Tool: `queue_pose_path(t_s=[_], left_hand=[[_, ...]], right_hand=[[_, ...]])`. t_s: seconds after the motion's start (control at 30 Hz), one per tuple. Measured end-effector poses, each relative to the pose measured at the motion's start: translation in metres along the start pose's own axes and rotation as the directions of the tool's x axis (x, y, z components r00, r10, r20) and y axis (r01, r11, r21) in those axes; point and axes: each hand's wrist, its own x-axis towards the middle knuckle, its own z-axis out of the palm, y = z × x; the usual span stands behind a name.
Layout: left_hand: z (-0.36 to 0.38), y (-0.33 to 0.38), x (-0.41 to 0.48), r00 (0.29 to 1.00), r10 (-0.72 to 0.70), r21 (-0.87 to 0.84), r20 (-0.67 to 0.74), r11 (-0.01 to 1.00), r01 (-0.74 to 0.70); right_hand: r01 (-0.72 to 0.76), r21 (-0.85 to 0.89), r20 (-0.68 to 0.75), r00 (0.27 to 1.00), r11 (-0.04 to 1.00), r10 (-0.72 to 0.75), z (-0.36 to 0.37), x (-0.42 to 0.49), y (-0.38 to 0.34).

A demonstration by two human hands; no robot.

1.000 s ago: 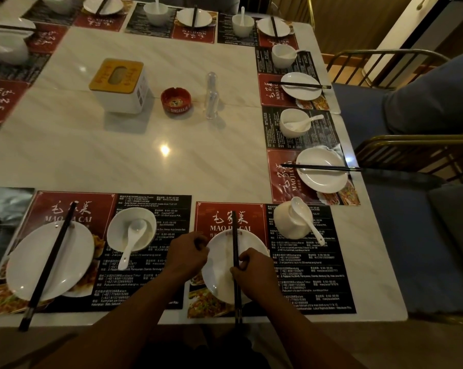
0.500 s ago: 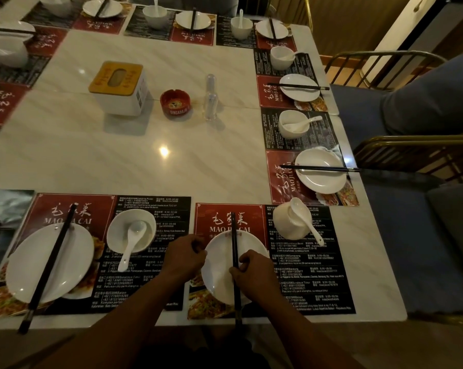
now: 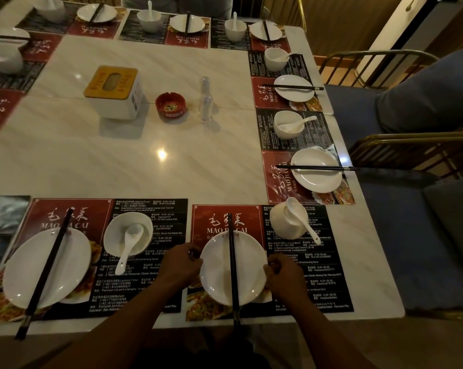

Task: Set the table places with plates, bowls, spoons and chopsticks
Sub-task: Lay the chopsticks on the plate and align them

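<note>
Squaring, apparently, the lower-centre plate [image 3: 217, 272], left hand [image 3: 181, 265] and right hand [image 3: 285, 274] pinching its rim; next calls for letting go without rolling the chopsticks [image 3: 230, 251].

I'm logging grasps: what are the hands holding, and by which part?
The plate, by its rim: the left hand grips its left edge, the right hand its right edge. Neither grips the chopsticks lying across it.

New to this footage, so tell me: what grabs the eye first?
The left hand and right hand grip a white plate by its sides at the near edge of the table, black chopsticks lying across it. In the table's middle stand a red ashtray and a white tissue box with a yellow top.
</note>
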Motion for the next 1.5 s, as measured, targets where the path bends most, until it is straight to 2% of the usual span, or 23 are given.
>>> queue_pose_path(t_s=[0.8,1.4,1.5], left_hand=[[0.001,-0.005,0.001,0.999,0.032,-0.028,-0.029,0.999,-0.033],[0.004,-0.004,0.0,0.998,0.003,-0.028,-0.062,1.0,-0.004],[0.003,0.001,0.0,0.993,0.011,-0.026,-0.121,1.0,-0.014]], right_hand=[[0.012,-0.01,0.025,1.0,1.0,-0.012,-0.002,-0.003,0.004],[0.022,0.006,0.051,0.998,1.0,-0.022,-0.004,-0.001,0.006],[0.086,-0.026,-0.025,0.996,0.996,-0.087,-0.017,-0.004,0.005]])
